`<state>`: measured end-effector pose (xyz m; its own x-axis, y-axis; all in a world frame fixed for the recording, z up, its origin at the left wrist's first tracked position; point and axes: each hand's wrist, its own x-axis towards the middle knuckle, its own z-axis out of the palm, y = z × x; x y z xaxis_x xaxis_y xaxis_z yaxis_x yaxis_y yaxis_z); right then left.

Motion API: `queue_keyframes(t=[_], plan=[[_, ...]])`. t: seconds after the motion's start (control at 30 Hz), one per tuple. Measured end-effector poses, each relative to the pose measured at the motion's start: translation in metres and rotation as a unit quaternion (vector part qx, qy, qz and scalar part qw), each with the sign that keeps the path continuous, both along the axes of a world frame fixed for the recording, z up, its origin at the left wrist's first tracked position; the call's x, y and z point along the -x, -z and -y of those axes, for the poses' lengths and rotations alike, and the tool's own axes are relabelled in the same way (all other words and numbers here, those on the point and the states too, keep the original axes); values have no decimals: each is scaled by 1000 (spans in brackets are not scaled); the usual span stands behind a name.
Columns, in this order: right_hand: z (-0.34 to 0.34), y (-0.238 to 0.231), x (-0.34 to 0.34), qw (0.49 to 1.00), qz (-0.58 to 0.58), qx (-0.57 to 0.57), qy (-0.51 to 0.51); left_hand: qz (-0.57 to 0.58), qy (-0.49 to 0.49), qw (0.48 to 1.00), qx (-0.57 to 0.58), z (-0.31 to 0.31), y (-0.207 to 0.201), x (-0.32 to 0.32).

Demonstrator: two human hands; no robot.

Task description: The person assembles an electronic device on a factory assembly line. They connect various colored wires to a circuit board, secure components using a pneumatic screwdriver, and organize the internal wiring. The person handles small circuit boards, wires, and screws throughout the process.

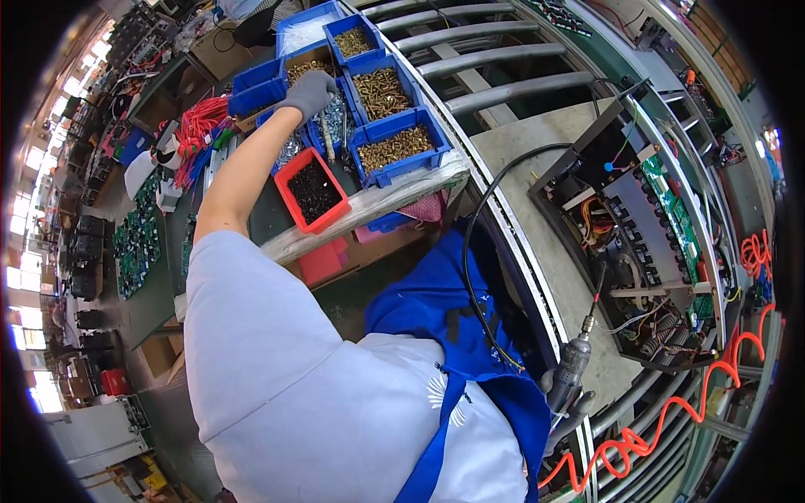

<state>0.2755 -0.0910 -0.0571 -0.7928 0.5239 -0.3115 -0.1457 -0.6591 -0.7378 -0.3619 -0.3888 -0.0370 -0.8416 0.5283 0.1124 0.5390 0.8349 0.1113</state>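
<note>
My left hand [313, 93], in a grey glove, reaches over the blue parts bins, at the near edge of a bin of brass-coloured screws [307, 69]. Its fingers look bunched together, and whatever is in them cannot be made out. At the lower right, my gloved right hand [572, 417] is wrapped round a power screwdriver [573, 362], its bit pointing up and away from me. Right of that tool stands an open black metal chassis [617, 321] with green circuit boards [668, 208] and wiring inside.
Near the bench edge sits a red bin of black screws [312, 191], beside a blue bin of brass screws [397, 153]. A black cable [471, 243] loops down from the chassis. An orange coiled hose [662, 417] runs at the lower right. Metal rollers [503, 59] lie beyond.
</note>
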Motion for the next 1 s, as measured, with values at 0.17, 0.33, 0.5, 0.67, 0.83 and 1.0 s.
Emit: queue_keyframes(t=[0.17,0.33,0.5,0.67,0.83,1.0], plan=[[-7,-9,14,998,-55,-30,4,205,-132,946,-214,11,-11,5],[-8,-20,23,998,-63,-7,22,273,-150,890,-332,21,-5,8],[-19,-12,23,997,-68,-18,-17,346,-139,836,-403,40,-6,10],[-12,-12,22,995,-104,-7,5,477,35,587,-654,62,19,48],[-18,-21,19,982,-172,67,32,620,99,229,-744,14,23,30],[-39,-79,26,996,-79,-34,-19,677,131,255,-678,-131,-74,-76]])
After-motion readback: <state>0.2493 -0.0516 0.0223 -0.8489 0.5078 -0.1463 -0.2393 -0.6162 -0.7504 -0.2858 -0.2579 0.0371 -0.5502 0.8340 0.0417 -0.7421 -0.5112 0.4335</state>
